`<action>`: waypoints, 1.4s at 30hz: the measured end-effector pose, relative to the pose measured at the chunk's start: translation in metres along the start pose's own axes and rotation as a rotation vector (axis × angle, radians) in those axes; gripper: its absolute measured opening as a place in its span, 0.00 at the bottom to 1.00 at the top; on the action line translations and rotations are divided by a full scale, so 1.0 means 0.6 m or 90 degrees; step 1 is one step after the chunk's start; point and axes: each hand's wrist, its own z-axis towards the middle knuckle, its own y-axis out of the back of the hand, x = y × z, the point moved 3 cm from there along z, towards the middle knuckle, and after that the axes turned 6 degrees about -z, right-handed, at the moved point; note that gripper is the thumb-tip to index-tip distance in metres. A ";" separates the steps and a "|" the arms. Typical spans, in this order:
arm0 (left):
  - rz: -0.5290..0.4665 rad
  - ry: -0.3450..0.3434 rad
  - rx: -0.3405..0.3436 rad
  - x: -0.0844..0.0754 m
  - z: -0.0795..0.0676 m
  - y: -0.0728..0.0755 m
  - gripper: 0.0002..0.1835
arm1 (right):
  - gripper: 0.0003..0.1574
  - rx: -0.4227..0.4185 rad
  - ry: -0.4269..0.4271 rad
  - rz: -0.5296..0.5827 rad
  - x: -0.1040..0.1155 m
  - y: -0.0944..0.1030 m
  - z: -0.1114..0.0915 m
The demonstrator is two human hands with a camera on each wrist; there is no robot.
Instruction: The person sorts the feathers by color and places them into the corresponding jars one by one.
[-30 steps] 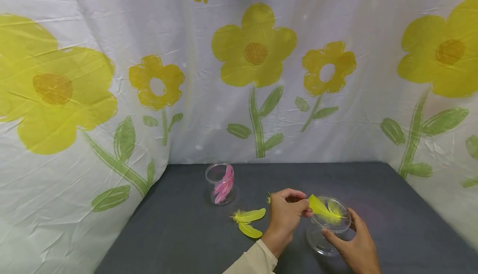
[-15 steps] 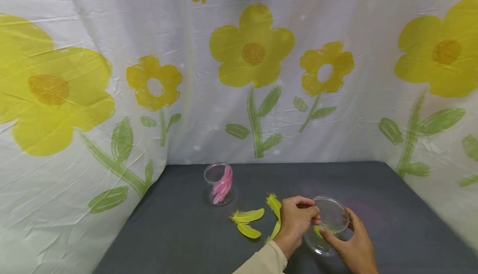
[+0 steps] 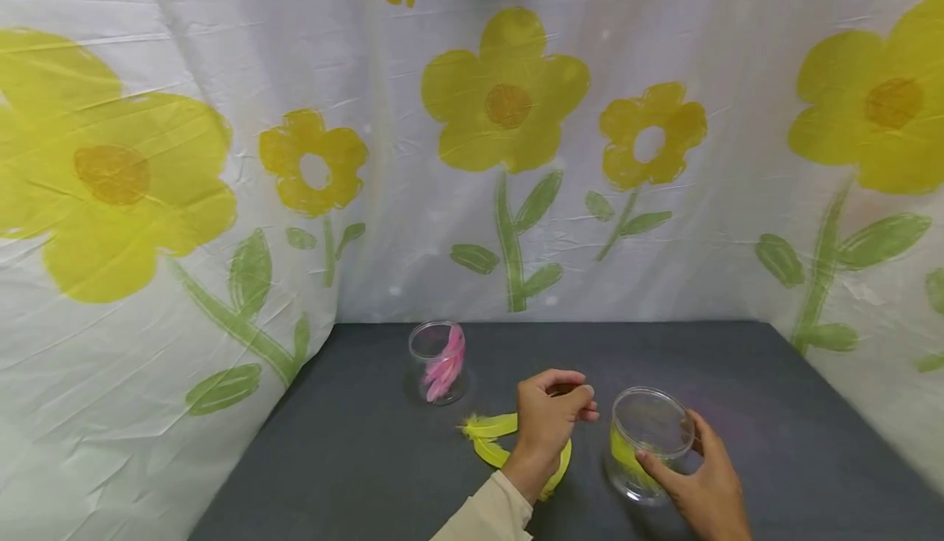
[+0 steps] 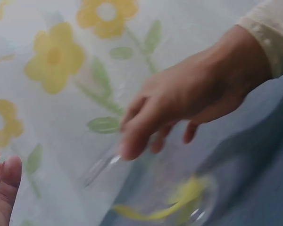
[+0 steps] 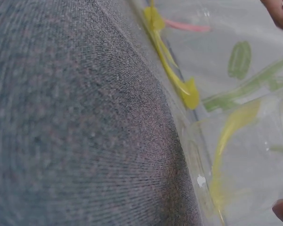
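Note:
My right hand [image 3: 701, 475] grips the side of a clear round jar [image 3: 652, 392] on the dark table, thumb in front. Inside leans a yellow feather [image 3: 625, 452], also seen through the wall as a curved yellow feather [image 5: 238, 120] in the right wrist view. Left of the jar, my left hand [image 3: 549, 418] hovers with loosely bent fingers and nothing visible between them. Only its fingertips [image 4: 8, 183] show in the left wrist view. Several yellow feathers [image 3: 490, 451] lie under and beside this hand, partly hidden by it.
Farther back on the left stands another clear jar [image 3: 424, 352] with pink feathers [image 3: 445, 369] in it. A white cloth [image 3: 398, 197] printed with flowers hangs behind and along both sides of the dark table [image 3: 354, 459].
My left hand lowered the yellow feather into the jar, let it go and moved back left over the loose feathers. My right hand stays on the jar.

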 end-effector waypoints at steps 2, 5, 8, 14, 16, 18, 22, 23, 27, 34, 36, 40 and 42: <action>-0.006 -0.017 -0.005 -0.015 0.005 0.020 0.07 | 0.71 0.009 -0.003 -0.004 0.000 0.002 0.002; 0.001 -0.041 -0.025 -0.035 0.011 0.060 0.07 | 0.73 0.029 -0.009 -0.011 0.001 0.002 0.005; 0.021 -0.066 -0.063 -0.051 0.017 0.109 0.07 | 0.73 0.035 -0.009 -0.013 0.002 0.000 0.007; 0.058 -0.098 -0.137 -0.057 0.029 0.201 0.09 | 0.72 0.021 -0.006 -0.017 0.002 0.000 0.007; 0.066 -0.095 -0.161 -0.052 0.030 0.226 0.08 | 0.72 0.014 -0.003 -0.017 0.002 0.001 0.007; 0.082 -0.094 -0.184 -0.045 0.030 0.246 0.08 | 0.71 0.005 0.004 -0.014 0.001 0.002 0.006; 0.116 -0.070 -0.228 -0.026 0.024 0.277 0.07 | 0.71 0.001 0.011 -0.014 0.002 0.001 0.007; 0.126 -0.061 -0.239 -0.020 0.023 0.283 0.07 | 0.71 -0.002 0.013 -0.011 0.002 0.001 0.007; 0.167 -0.026 -0.273 0.007 0.015 0.308 0.07 | 0.70 -0.002 0.013 -0.008 0.003 -0.002 0.005; 0.275 0.013 -0.307 0.044 0.016 0.329 0.08 | 0.71 0.004 0.008 -0.007 0.003 -0.002 0.006; 0.299 0.022 -0.307 0.050 0.016 0.332 0.09 | 0.70 0.002 0.010 -0.005 0.003 -0.002 0.006; 0.319 0.031 -0.302 0.059 0.016 0.330 0.08 | 0.70 -0.005 0.009 -0.007 0.003 -0.002 0.005; 0.321 0.033 -0.299 0.062 0.016 0.328 0.08 | 0.70 -0.006 0.007 -0.008 0.003 -0.002 0.004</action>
